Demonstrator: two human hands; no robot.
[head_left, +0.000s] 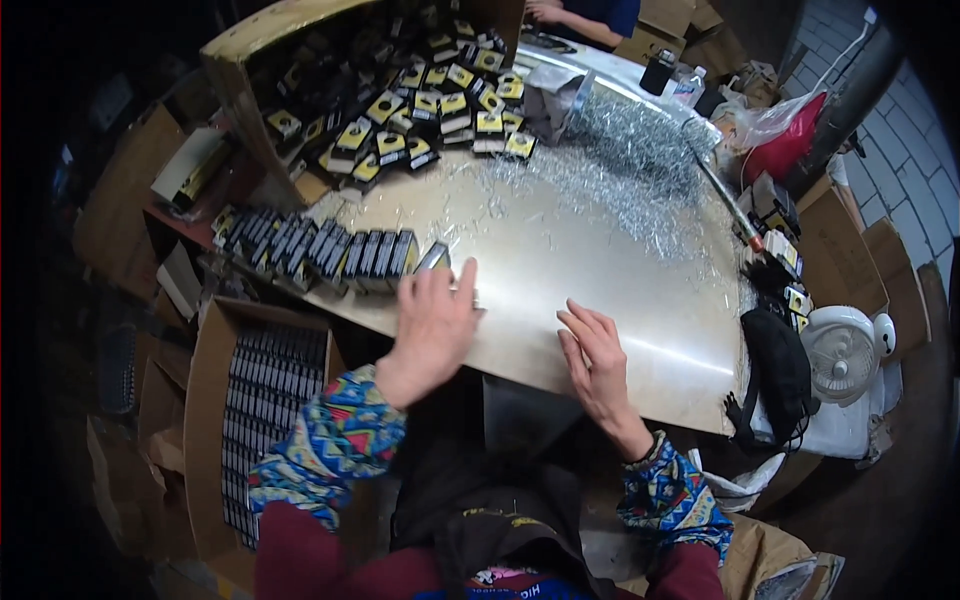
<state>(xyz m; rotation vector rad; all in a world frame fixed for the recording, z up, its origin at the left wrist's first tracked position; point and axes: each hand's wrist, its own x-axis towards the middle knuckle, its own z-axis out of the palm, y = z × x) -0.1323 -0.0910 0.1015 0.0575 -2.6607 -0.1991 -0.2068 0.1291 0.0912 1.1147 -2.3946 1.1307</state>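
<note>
Small box (435, 256), dark-sided, stands tilted on the pale worktable (560, 250), just right of the near end of a row of boxes (362, 256) and a little apart from it. Its long axis slants, the upper end leaning away to the right, while the row's boxes stand packed side by side, running off to the left.

From the fingers of the left hand (432, 338), the box lies directly ahead, just beyond the tips and partly behind them. That hand is clearly the nearer one: its fingers are bent downward with one digit stretched forward to the right of the box. Whether they grip it or only touch it, I cannot tell, since the fingers cover the contact.

The right hand (600, 365) hovers well apart, over the table's near edge, fingers loosely curved, thumb apart, nothing between them. Bare tabletop separates the two hands.

Farther out, a heap of black-and-yellow boxes (455, 104) lies beyond the row, with loose shiny metal pieces (645, 160) to its right. Below the row, an open carton (203, 420) holds tightly packed boxes (270, 415).
</note>
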